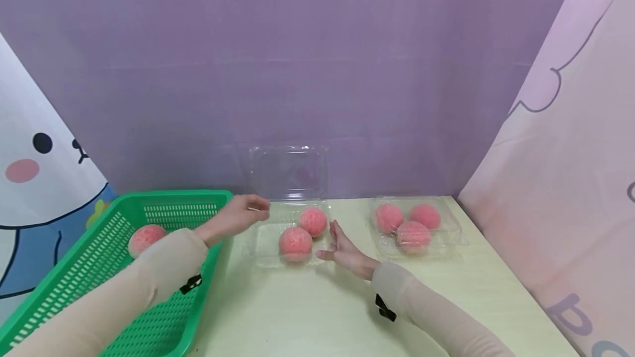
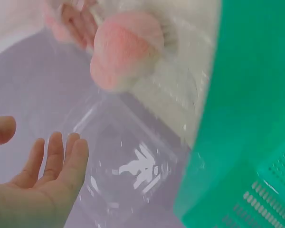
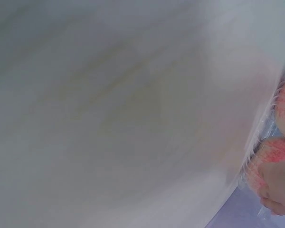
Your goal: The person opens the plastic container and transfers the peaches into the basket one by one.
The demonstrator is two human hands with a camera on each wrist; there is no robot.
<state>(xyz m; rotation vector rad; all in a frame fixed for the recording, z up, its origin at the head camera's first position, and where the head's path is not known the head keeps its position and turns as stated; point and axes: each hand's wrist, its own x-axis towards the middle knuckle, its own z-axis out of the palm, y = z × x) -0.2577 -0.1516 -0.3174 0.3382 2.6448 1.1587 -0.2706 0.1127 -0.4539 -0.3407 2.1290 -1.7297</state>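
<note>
An open clear plastic clamshell box (image 1: 265,247) holds two pink peaches, one nearer the front (image 1: 295,244) and one behind it to the right (image 1: 313,221). Its see-through lid (image 1: 289,172) stands raised at the back. My left hand (image 1: 240,215) hovers above the box's left side, its fingers loosely bent and nothing in them; the left wrist view shows the fingers (image 2: 61,161) spread apart. At the box's right edge is my right hand (image 1: 347,252), thumb and fingers extended beside the peaches. The right wrist view catches only part of that hand (image 3: 279,185), overlapping a peach.
A green plastic basket (image 1: 205,285) stands on the left with one peach (image 1: 145,240) inside. On the right sits another clear box (image 1: 453,225) containing three peaches. Purple cloth (image 1: 317,70) rises behind the pale table (image 1: 278,313); printed cloths hang at both sides.
</note>
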